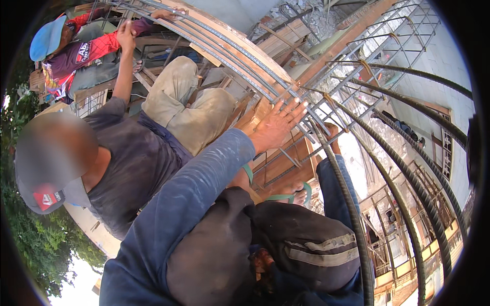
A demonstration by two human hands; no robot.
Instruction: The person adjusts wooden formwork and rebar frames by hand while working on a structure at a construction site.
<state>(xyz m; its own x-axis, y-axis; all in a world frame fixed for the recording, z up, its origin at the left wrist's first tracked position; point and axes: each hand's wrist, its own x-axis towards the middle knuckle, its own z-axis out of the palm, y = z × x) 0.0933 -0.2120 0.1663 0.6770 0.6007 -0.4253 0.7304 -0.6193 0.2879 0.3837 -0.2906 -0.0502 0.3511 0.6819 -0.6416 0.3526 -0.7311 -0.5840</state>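
My left hand [278, 126] lies with fingers stretched out across the steel bars at the joint of a rebar cage [240, 70], its fingertips touching the metal. Close beside it, lower down, my right hand [332, 135] is bent in at the same joint, partly hidden behind a thick rebar rod [334, 166]. Its fingers look curled, but what they hold, if anything, does not show. Several thick ribbed rods [408, 186] fan out from the joint toward the right and lower edges. Thin wire ties [365, 66] bind bars farther right.
A co-worker in a dark shirt [135, 153] sits close at my left, one arm raised to the cage. Another person in a red sleeve [102, 51] grips its far end. Wooden boards [286, 38] run alongside. Scaffolding and a bright drop [388, 224] show below right.
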